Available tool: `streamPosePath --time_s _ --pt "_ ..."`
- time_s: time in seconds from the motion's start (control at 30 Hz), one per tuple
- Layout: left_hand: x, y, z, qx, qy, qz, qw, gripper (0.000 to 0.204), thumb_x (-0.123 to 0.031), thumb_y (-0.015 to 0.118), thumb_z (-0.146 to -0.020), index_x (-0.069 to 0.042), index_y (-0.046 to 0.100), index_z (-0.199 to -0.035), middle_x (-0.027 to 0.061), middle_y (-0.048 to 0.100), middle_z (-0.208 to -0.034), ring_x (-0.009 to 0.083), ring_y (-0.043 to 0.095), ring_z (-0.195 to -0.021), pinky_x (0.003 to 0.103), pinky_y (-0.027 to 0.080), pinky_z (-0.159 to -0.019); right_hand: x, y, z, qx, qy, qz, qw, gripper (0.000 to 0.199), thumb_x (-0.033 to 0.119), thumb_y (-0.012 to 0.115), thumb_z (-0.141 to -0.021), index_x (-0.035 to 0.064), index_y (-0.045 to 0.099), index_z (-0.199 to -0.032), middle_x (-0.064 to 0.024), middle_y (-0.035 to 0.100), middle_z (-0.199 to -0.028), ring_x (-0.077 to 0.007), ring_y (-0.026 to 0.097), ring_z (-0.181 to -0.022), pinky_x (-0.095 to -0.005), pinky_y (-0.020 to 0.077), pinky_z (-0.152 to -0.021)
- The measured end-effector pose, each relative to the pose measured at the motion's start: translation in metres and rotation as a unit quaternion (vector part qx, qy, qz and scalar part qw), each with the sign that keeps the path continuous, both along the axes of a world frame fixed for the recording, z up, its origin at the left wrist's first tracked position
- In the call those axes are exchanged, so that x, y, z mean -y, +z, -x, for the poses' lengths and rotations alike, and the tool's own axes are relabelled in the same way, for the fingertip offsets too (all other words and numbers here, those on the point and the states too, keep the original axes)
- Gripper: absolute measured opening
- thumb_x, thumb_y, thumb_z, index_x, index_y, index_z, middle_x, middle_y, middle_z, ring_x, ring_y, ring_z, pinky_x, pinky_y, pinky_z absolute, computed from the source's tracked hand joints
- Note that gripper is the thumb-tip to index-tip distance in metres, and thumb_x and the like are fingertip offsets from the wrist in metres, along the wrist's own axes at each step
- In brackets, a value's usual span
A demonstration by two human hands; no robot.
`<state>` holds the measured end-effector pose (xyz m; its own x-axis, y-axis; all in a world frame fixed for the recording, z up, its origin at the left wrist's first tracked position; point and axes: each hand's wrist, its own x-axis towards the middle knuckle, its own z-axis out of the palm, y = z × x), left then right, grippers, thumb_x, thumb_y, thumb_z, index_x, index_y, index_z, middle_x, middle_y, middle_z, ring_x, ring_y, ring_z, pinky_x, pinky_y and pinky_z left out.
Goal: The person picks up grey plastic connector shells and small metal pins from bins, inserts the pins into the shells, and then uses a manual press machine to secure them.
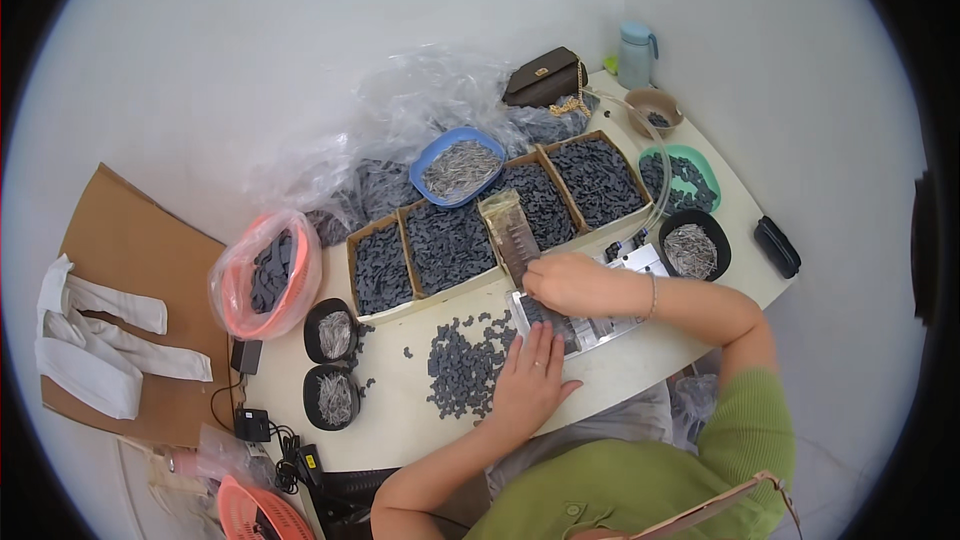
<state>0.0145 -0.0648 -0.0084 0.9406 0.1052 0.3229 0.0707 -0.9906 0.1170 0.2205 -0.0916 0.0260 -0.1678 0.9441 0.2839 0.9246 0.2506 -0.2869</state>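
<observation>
My left hand (533, 377) lies with its fingers stretched out, fingertips against the near-left edge of a silver metal fixture (602, 333) that holds rows of dark parts. My right hand (565, 282) is closed above the fixture, its fingertips hidden in part, so what they pinch cannot be made out. Beside those fingers a brown strip-shaped plate (514, 240), taped at its far end, leans up toward the divided box. Left of my left hand, small dark grey parts (465, 368) are spread in a loose pile on the table (400, 430).
Behind the pile stands a divided cardboard box (403, 245) full of dark parts, with a blue tray (428, 188) of metal pins on it. Black bowls (311, 414) of pins flank the work. A green tray (712, 180), clear tube (668, 165) and black case (777, 246) sit right.
</observation>
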Motion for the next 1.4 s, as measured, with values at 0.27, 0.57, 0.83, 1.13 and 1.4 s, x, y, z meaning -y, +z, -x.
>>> streamPosePath --time_s 0.27,0.57,0.83,1.13,1.4 --pt "-0.032 -0.002 -0.009 0.003 0.037 0.054 0.998 0.064 -0.038 0.066 -0.081 0.004 0.049 -0.127 0.0223 0.044 -0.136 0.0362 0.041 -0.128 0.049 0.031 -0.105 0.015 -0.030 0.014 0.076 -0.020 -0.109 0.991 0.016 0.011 0.059 -0.072 0.0023 0.062 -0.085 -0.0076 0.057 -0.085 -0.0226 0.059 -0.082 -0.0324 0.0505 -0.072" --pt "-0.044 -0.005 -0.016 0.035 0.038 0.100 0.994 0.061 -0.029 0.067 -0.081 0.006 0.048 -0.126 0.0218 0.041 -0.135 0.0401 0.037 -0.126 0.049 0.029 -0.104 0.037 -0.024 0.002 0.033 -0.062 -0.105 0.992 0.027 0.013 0.060 -0.076 0.0049 0.066 -0.101 -0.0054 0.059 -0.095 -0.0236 0.055 -0.093 -0.0356 0.0437 -0.079" --pt "-0.037 -0.003 -0.022 0.041 0.045 0.095 0.994 0.066 -0.031 0.068 -0.079 0.006 0.046 -0.130 0.0228 0.038 -0.136 0.0398 0.035 -0.126 0.051 0.027 -0.104 0.043 -0.026 0.007 0.093 -0.060 -0.095 0.989 0.036 0.014 0.060 -0.076 0.0039 0.063 -0.110 -0.0072 0.059 -0.103 -0.0232 0.054 -0.097 -0.0356 0.0415 -0.081" --pt "-0.023 -0.007 -0.016 0.002 0.035 0.075 0.997 0.067 -0.038 0.066 -0.082 0.002 0.047 -0.131 0.0235 0.037 -0.139 0.0393 0.033 -0.130 0.053 0.025 -0.105 0.047 -0.025 0.015 0.134 -0.074 -0.122 0.981 0.037 0.016 0.052 -0.081 -0.0002 0.061 -0.113 -0.0089 0.058 -0.101 -0.0221 0.054 -0.095 -0.0338 0.0404 -0.080" --pt "-0.021 0.000 0.000 0.010 0.035 0.111 0.993 0.057 -0.034 0.067 -0.081 -0.003 0.052 -0.127 0.0229 0.035 -0.139 0.0409 0.033 -0.129 0.052 0.024 -0.105 0.050 -0.023 0.022 0.172 -0.088 -0.079 0.978 0.040 0.015 0.053 -0.080 -0.0035 0.059 -0.115 -0.0115 0.058 -0.107 -0.0228 0.053 -0.096 -0.0341 0.0405 -0.082"
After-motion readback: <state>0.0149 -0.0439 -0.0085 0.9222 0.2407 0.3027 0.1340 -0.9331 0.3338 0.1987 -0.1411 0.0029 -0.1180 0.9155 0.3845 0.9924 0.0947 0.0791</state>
